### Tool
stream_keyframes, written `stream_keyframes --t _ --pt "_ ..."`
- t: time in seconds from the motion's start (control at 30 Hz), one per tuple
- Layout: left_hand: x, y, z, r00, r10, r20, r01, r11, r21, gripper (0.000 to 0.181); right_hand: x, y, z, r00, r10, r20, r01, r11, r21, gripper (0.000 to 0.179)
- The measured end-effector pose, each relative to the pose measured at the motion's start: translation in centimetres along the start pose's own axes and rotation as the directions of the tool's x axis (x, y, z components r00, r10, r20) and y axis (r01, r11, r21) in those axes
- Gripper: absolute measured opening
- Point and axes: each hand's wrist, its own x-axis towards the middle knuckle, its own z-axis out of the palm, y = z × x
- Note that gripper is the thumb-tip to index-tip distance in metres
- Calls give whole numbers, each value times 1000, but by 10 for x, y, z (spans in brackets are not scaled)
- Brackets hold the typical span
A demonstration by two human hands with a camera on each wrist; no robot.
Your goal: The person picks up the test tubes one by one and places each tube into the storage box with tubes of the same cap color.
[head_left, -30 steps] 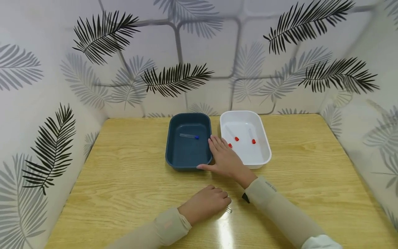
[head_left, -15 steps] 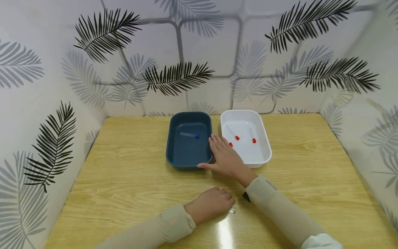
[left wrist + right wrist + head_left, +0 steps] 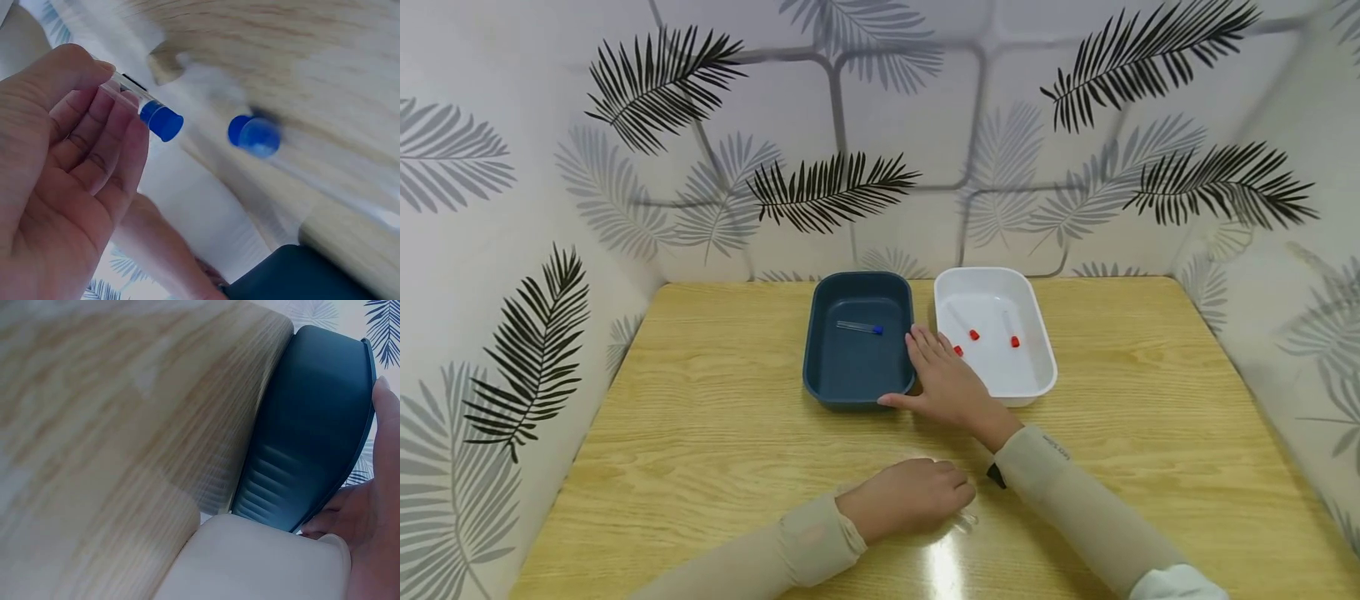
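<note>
My left hand (image 3: 910, 498) is low over the table, pinching a clear blue-capped test tube (image 3: 150, 112) between thumb and fingers. Past its cap, the left wrist view has a second blue-capped tube (image 3: 256, 134) on the table, slightly blurred. My right hand (image 3: 943, 383) rests at the near right corner of a dark blue tray (image 3: 820, 387). Its straight fingers lie along the right rim and its thumb touches the front rim (image 3: 369, 412). Inside that tray lies one blue-capped tube (image 3: 861, 328).
A white tray (image 3: 1041, 371) stands right of the blue one, holding red-capped tubes (image 3: 1014, 342); my right hand partly covers it. Both trays stand toward the back of the wooden table (image 3: 700, 400). Behind rises a leaf-patterned cloth (image 3: 880, 100).
The left hand has shifted a little to the right over the table. My right hand stays at the blue tray's corner, and the tubes in both trays lie as before.
</note>
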Motion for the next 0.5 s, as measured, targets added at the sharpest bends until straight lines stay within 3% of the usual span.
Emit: stream_keyframes --t 0.27,0.5 --pt "-11 -6 -18 993 4 -114 -20 990 -140 17 -1 -2 -1 1000 -8 -20 8 1000 11 112" --pt "-21 -23 -37 983 -50 -179 -7 954 -301 15 -2 -2 -1 999 -28 -42 28 1000 6 110"
